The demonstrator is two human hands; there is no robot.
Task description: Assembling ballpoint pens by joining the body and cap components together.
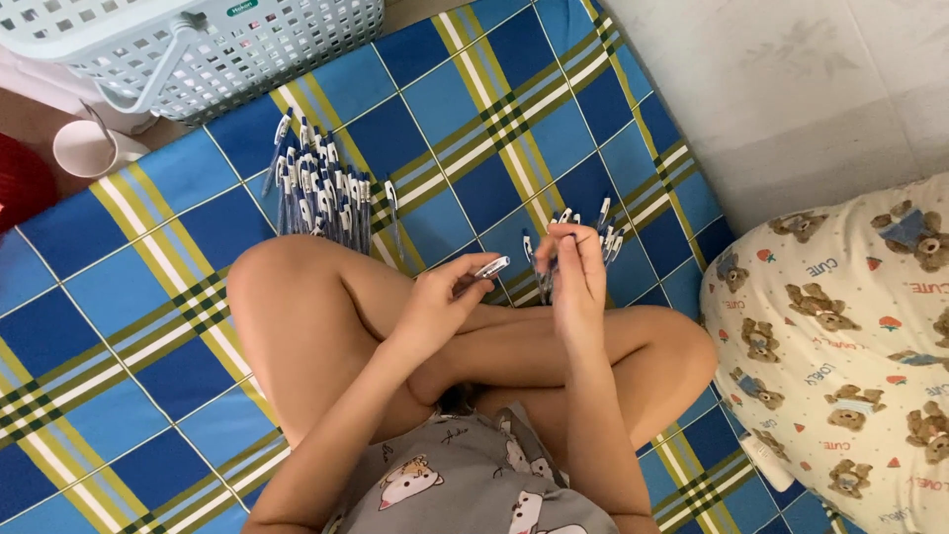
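Two bare knees frame a blue plaid mat (129,297) on which the person sits cross-legged. A teddy-print pillow (850,336) lies at right, a pale basket (227,44) top left. Beside the left knee lies a pile of pens (321,193). The right hand (578,282) clasps a small bunch of pens (593,232); the left hand (440,297) pinches one pen (484,269).

Grey shorts (465,475) w/ cartoon animal print; bare arms & legs.
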